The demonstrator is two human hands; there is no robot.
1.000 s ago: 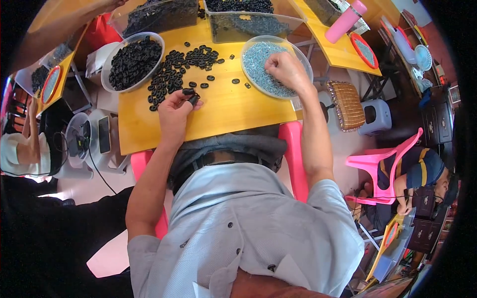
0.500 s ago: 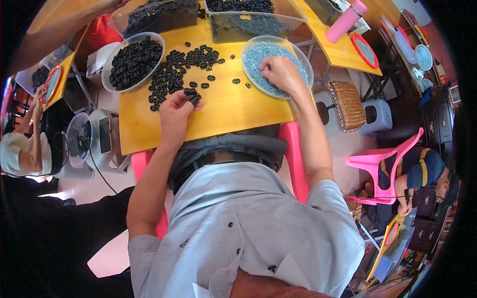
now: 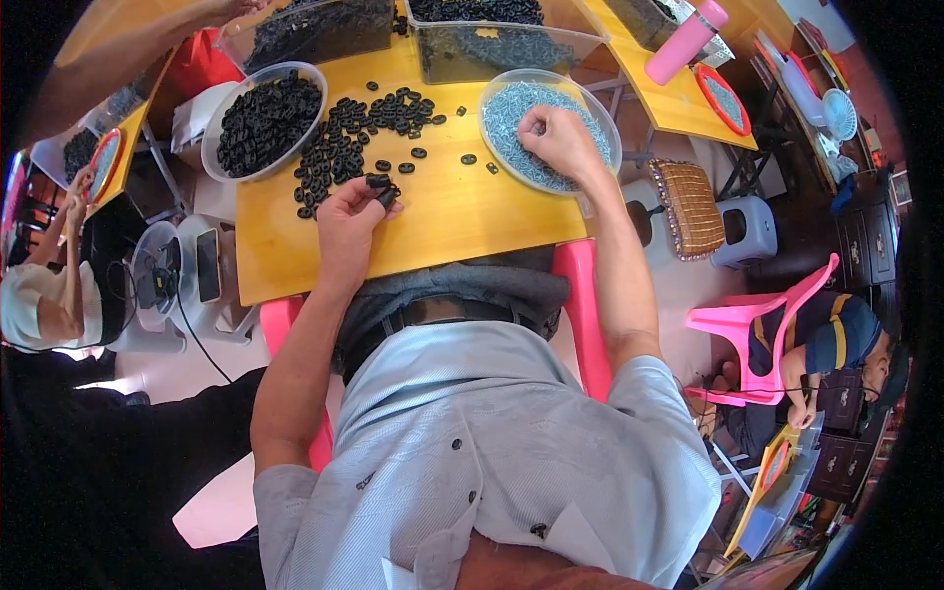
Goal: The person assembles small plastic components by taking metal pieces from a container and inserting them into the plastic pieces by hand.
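Observation:
My left hand [image 3: 346, 224] is at the table's near side, its thumb and index finger covered by black finger cots. Those fingertips close on a small black oval piece [image 3: 395, 191], mostly hidden. Over a clear round bowl [image 3: 612, 162] of thin silvery-blue screw-like pieces [image 3: 516, 108], my right hand [image 3: 562, 143] has its fingers pinched together. What they hold, if anything, is too small to make out. Left of centre, many black oval pieces [image 3: 334, 147] lie loose on the yellow table [image 3: 442, 216]. A few separate ones [image 3: 468, 159] lie between my hands.
Another clear bowl [image 3: 208, 157], heaped with black pieces, stands at the left. Two clear bins [image 3: 506, 61] [image 3: 315, 44] line the far side. A co-worker's arm [image 3: 108, 74] reaches in at upper left. A pink bottle [image 3: 686, 44] stands on the neighbouring table at right.
My right hand has lifted very slightly above the screw-like pieces, its fingers still pinched. The left hand is almost unmoved.

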